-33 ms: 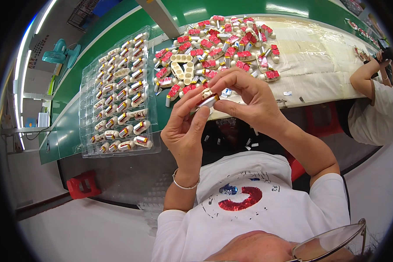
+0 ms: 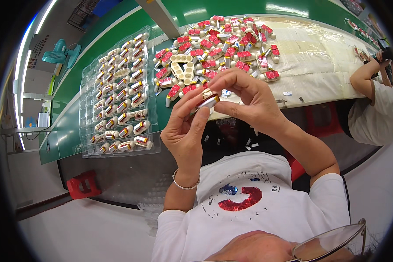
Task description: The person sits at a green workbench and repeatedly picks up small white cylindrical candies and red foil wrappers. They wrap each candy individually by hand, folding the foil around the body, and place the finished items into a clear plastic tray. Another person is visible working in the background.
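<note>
Above the table's near edge, a small cream rounded piece with a shiny silver and dark red strip [image 2: 210, 101] is pinched between my hands. My left hand [image 2: 183, 122] is closed on it, thumb beneath and fingers curled behind. From the other side my right hand [image 2: 253, 102] grips its end between thumb and fingertips; its far side is hidden by the fingers. Beyond my hands lies a heap of similar cream pieces with red labels and silver cylinders [image 2: 216, 52]. Several bare cream pieces with round hollows [image 2: 182, 67] lie at the heap's left side.
A clear plastic tray [image 2: 86, 131] at the left carries rows of cream pieces with red and silver strips. A metal post [image 2: 159, 17] rises behind the heap. Taped pale covering [image 2: 310, 56] spreads rightward, towards another person's arm [image 2: 364, 81]. Red stools [image 2: 84, 185] stand below.
</note>
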Demonstrator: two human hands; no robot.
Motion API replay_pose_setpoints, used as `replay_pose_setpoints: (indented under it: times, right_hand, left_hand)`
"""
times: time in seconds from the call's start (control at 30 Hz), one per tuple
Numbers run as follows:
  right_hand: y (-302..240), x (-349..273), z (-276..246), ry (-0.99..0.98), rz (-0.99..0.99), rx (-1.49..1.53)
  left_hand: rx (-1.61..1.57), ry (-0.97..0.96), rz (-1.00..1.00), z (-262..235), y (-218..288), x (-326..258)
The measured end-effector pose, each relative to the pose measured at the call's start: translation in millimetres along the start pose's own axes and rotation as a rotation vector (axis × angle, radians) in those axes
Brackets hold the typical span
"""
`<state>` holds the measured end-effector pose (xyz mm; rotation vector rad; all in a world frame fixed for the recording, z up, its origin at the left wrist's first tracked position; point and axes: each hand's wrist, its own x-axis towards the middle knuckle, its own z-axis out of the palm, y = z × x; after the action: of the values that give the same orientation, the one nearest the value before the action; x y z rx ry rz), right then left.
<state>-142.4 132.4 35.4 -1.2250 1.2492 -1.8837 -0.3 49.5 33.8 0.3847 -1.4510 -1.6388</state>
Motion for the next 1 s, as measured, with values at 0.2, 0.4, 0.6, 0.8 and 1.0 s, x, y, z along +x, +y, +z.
replay_pose_setpoints:
  times: [0.2, 0.4, 0.6, 0.8, 1.0]
  right_hand:
    - [-8.1, -1.4, 4.2, 0.046, 0.193, 0.215]
    - [2.9, -9.6, 7.2, 0.085, 0.244, 0.310]
    - [28.8, -3.4, 14.8, 0.134, 0.357, 0.277]
    - [27.1, 0.2, -2.0, 0.088, 0.392, 0.125]
    - [22.1, 6.9, 22.9, -0.195, 0.465, 0.099]
  left_hand:
    - [0.109, -0.047, 0.152, -0.4, 1.5, -1.3]
    - [0.164, -0.053, 0.164, -0.9, 0.3, -0.5]
    - [0.262, 0.010, 0.082, -12.5, -13.3, 4.9]
    - [0.343, -0.163, 0.145, -24.1, -11.3, 9.3]
    - [0.828, -0.170, 0.352, -67.3, 10.8, -6.0]
